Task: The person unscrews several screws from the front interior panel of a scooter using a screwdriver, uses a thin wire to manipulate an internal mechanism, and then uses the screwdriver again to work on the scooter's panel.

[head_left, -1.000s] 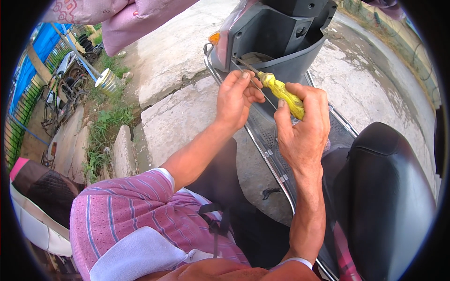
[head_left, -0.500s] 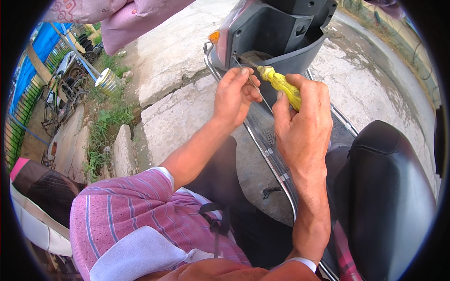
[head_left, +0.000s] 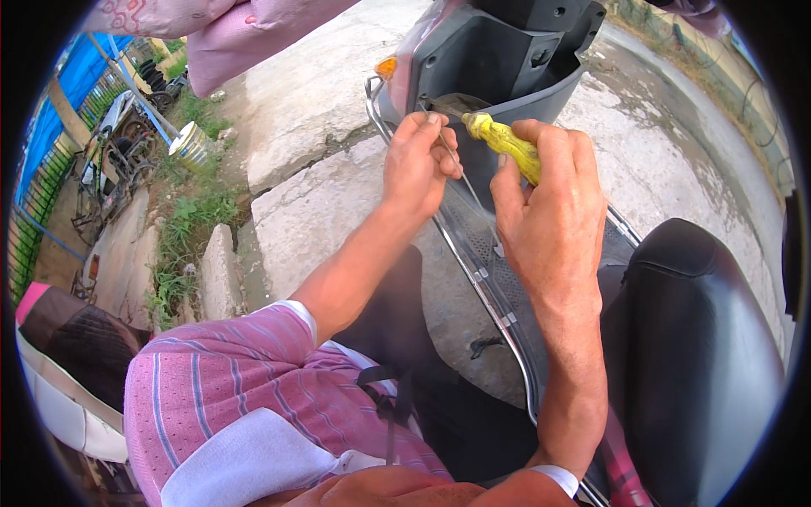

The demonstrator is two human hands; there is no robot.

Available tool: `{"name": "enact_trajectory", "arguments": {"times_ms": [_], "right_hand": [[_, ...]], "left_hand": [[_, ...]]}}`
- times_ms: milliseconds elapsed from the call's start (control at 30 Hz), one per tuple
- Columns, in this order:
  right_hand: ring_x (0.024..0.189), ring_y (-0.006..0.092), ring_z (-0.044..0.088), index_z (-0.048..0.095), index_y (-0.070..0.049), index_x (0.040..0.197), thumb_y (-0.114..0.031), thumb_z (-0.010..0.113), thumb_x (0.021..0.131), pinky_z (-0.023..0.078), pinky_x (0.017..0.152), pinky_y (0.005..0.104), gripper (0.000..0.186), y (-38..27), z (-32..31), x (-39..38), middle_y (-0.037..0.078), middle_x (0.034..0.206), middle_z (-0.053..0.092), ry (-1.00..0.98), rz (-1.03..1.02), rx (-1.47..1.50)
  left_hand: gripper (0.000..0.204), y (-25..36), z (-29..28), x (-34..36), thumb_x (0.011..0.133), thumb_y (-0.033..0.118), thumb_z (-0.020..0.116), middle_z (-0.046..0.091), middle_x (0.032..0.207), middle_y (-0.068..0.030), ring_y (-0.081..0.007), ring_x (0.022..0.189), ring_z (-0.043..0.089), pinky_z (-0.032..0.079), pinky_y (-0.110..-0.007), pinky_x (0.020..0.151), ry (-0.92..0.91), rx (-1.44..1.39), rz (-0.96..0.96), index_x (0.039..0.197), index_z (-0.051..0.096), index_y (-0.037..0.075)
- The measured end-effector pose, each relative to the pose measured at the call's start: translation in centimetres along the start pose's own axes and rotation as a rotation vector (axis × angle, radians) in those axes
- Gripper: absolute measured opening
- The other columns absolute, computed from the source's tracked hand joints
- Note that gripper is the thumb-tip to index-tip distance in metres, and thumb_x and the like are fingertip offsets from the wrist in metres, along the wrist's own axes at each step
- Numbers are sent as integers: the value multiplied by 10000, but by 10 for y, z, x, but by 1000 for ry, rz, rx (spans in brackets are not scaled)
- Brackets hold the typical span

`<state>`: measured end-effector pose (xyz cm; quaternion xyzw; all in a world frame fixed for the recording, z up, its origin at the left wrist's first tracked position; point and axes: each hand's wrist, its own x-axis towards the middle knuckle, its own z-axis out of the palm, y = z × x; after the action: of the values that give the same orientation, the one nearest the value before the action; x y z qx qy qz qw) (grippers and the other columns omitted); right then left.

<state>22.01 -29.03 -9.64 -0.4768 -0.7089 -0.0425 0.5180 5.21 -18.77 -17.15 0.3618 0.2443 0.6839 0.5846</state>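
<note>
My right hand [head_left: 553, 198] is closed around the yellow handle of a screwdriver [head_left: 504, 144]. Its dark shaft runs left to the lower front panel of a scooter [head_left: 519, 108], near a corner below the orange reflector; the tip is too small to make out. My left hand [head_left: 416, 162] is closed in a pinch on a thin metal rod [head_left: 467, 188], close to that same corner. The rod slants down past the fingers over the scooter's grey footboard [head_left: 481, 237]. How the rod's upper end meets the panel cannot be told.
A chrome side rail [head_left: 498, 313] runs along the footboard. The black seat [head_left: 705, 329] stands at the right. Pink padded cloth [head_left: 253, 42] hangs at the top left. Beyond cracked concrete [head_left: 325, 182] are weeds, a bucket [head_left: 190, 142] and a green fence.
Both hands stay close to the panel. My right hand has shifted slightly, its wrist a little to the right, and the screwdriver handle sits marginally higher. The left hand has moved up slightly.
</note>
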Motion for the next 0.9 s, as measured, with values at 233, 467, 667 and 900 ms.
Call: {"name": "enact_trajectory", "arguments": {"times_ms": [233, 467, 667, 900], "right_hand": [[885, 446, 701, 638, -32, 1188, -54, 741, 921, 591, 709, 517, 287, 5, 13, -17, 191, 1096, 624, 37, -9, 56], [876, 405, 729, 682, -1, 1166, -115, 690, 1007, 561, 789, 482, 196, -1, -12, 12, 229, 940, 733, -208, 110, -57], [911, 436, 725, 695, 22, 1034, -72, 723, 953, 568, 803, 509, 128, 20, -10, 26, 213, 952, 736, -66, -2, 101], [897, 415, 688, 712, -31, 1061, -28, 747, 899, 557, 787, 494, 166, 26, -15, 38, 182, 955, 679, -71, -159, 55]], "left_hand": [[205, 6, -15, 2, 1116, 204, 582, 641, 803, -67, -84, 506, 452, 417, -286, 494, -15, 248, 15, 1171, 627, 13], [216, 10, -21, 6, 1112, 193, 583, 642, 783, -72, -79, 503, 455, 412, -270, 489, -51, 318, 57, 1148, 640, -13], [226, 9, -20, 7, 1115, 195, 578, 643, 778, -74, -80, 503, 475, 411, -250, 489, -39, 386, 86, 1124, 646, -20], [209, 9, -24, 7, 1097, 220, 611, 636, 779, -45, -79, 538, 473, 443, -251, 523, -89, 398, 111, 1109, 648, 15]]}}
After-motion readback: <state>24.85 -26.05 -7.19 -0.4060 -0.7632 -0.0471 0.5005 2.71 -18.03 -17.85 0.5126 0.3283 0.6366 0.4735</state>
